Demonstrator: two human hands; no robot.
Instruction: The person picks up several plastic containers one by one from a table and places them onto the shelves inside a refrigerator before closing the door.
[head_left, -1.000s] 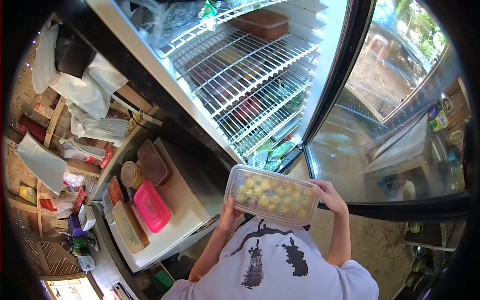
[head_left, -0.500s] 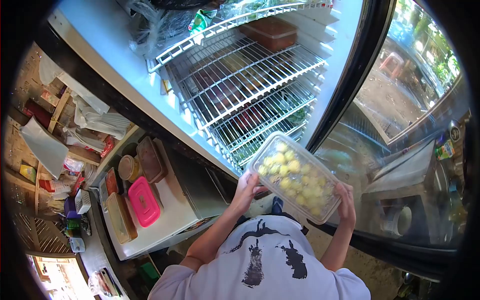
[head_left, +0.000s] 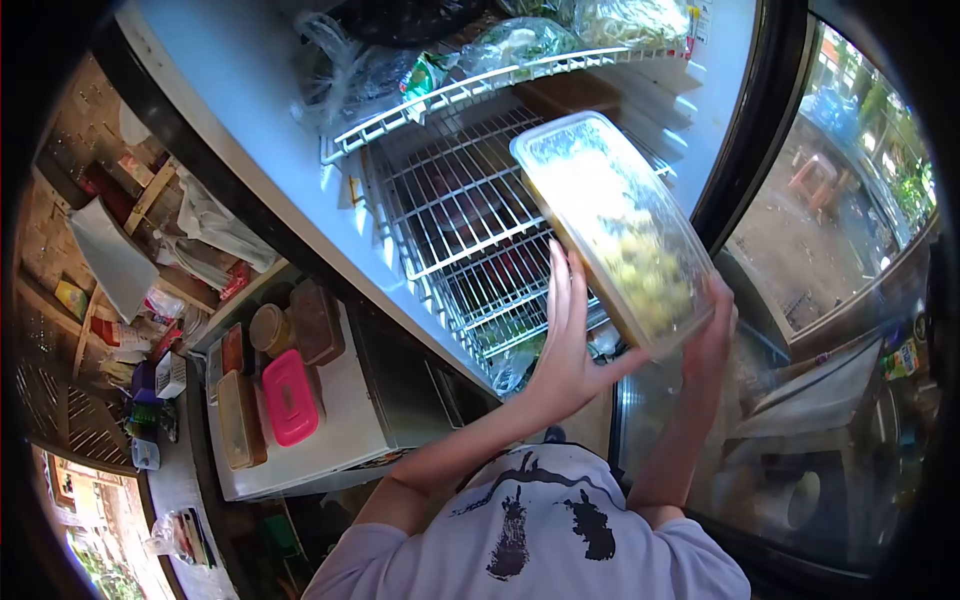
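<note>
A clear plastic food container (head_left: 640,240) with a lid, full of round yellowish pieces, is tilted up in front of the open fridge. Glare whitens the upper part of its lid. My right hand (head_left: 710,318) grips its lower right corner, thumb and fingers wrapped around the edge. Beside its lower left side is my left hand (head_left: 572,350), fingers stretched upward and the thumb reaching toward the container's bottom end. The container's far end is over the wire shelf (head_left: 470,185), close to a brownish container (head_left: 565,95) at the back of that shelf.
Bagged greens (head_left: 520,42) fill the upper shelf, whose white rim (head_left: 500,78) overhangs the opening. The glass fridge door (head_left: 660,400) stands open on the right. On the left, a white cabinet top (head_left: 335,440) carries a pink-lidded box (head_left: 290,398) and several other containers.
The container has moved up and into the fridge opening, its far end raised. My left hand has shifted from gripping its left corner to lying along its side with fingers extended.
</note>
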